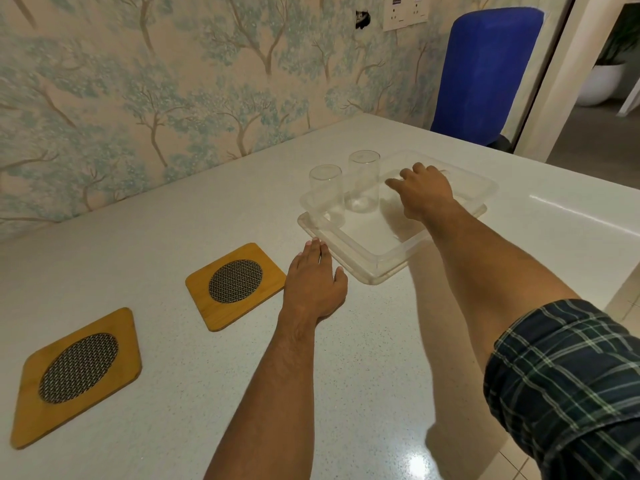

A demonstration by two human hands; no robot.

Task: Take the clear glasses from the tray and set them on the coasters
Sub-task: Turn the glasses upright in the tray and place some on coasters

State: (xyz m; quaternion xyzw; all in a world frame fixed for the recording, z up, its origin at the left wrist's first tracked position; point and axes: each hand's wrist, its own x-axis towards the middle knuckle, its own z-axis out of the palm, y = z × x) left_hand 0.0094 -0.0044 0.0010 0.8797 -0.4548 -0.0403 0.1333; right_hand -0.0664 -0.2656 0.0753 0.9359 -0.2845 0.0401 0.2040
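Right hand (424, 192) hangs open over the tray (377, 252), grip empty, reaching toward the nearer glass (363, 181). Left hand (313, 282) lies flat, released, on the tabletop (194, 393). Best wrap mid-wall, lift straight, clear the second glass (326, 192), then go to the coaster (235, 285).

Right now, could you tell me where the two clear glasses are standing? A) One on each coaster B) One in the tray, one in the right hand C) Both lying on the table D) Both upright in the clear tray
D: both clear glasses stand upright in the tray, while the two coasters are bare and the right hand holds nothing.
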